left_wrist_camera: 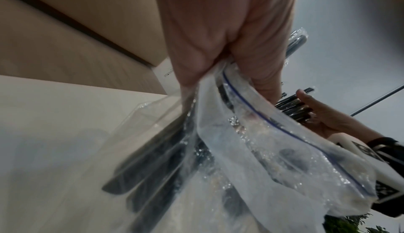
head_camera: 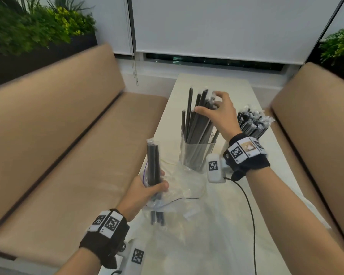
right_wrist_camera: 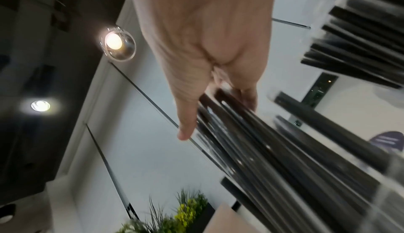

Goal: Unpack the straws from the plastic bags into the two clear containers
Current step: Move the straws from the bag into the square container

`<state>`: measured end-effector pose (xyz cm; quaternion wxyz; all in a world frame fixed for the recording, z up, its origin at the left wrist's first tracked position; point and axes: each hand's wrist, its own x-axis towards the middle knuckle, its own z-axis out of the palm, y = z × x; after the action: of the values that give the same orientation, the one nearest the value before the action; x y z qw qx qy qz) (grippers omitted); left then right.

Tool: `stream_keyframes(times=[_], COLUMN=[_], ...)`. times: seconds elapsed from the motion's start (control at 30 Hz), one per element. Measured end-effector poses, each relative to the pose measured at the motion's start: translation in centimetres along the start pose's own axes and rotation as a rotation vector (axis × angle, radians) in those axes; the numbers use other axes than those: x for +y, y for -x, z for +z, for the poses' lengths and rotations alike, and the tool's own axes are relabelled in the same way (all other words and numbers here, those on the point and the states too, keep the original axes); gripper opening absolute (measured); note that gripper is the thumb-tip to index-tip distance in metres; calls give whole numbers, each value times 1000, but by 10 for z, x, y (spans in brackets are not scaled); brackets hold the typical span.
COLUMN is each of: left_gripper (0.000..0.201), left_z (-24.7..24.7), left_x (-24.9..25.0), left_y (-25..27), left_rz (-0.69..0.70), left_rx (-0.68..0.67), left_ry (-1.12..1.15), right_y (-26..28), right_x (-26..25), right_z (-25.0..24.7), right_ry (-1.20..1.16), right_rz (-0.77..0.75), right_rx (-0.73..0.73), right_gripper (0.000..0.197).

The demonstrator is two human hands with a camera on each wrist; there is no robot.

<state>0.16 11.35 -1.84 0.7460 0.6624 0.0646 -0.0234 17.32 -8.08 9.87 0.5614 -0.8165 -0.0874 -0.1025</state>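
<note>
My left hand point(head_camera: 151, 187) point(left_wrist_camera: 218, 38) grips a few black straws point(head_camera: 153, 165) point(left_wrist_camera: 153, 167) together with a clear zip bag point(head_camera: 179, 187) point(left_wrist_camera: 262, 141), held upright over the table's left edge. A clear container point(head_camera: 195, 155) stands mid-table with many black straws point(head_camera: 195, 120) point(right_wrist_camera: 262, 141) leaning in it. My right hand point(head_camera: 216, 114) point(right_wrist_camera: 207, 38) sits at their tops, the thumb straight along the front, the fingers loosely spread behind. More wrapped black straws point(head_camera: 250, 122) point(right_wrist_camera: 360, 29) stand to the right; what holds them is hidden behind my right wrist.
The narrow white table point(head_camera: 226, 225) runs between two tan benches point(head_camera: 68, 145) point(head_camera: 316, 116). Crumpled clear plastic point(head_camera: 187, 195) lies on it near me. A black cable point(head_camera: 250, 215) trails from my right wrist across the table. Green plants point(head_camera: 28, 26) stand behind the left bench.
</note>
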Motion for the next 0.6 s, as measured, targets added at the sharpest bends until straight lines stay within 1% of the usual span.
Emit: stream_keyframes(times=[0.07,0.1,0.17,0.23,0.27,0.3,0.33,0.43,0.47,0.5,0.53,0.6], left_gripper=[28,29,29,30,30,31,33,34,32,30,29,25], left_z=[1,2,6,11,15,18,22,33,38,42,47,53], left_x=[3,4,7,10,12,12,14,18,19,20,21,21], left_y=[-4,-6,-10,-13,-13,-14,-15,-15,-15,-15,-14,-12], left_rz=[7,12,18,20,22,24,27,31,29,31,39,62], left_rx=[-7,-9,-19,-31,-35,-39,-49,-102,-126,-149,-171,-208], left_ry=[8,8,9,9,8,5,2,-43,-67,-98,-126,-170], right_y=[0,2,11,29,40,53,67,107,116,122,126,126], right_x=[-8,-13,-22,-31,-33,-33,-33,-27,-23,-19,-14,-9], right_z=[-13,-20,-30,-34,-32,-29,-23,4,14,22,29,33], right_ry=[54,108,175,140,110,80,54,28,39,49,47,-9], right_rz=[-18,-54,-172,-261,-268,-241,-188,13,55,77,84,81], right_rx=[14,51,149,193,174,120,29,-338,-417,-442,-425,-329], right_gripper=[77,74,59,43,38,36,38,65,72,71,63,33])
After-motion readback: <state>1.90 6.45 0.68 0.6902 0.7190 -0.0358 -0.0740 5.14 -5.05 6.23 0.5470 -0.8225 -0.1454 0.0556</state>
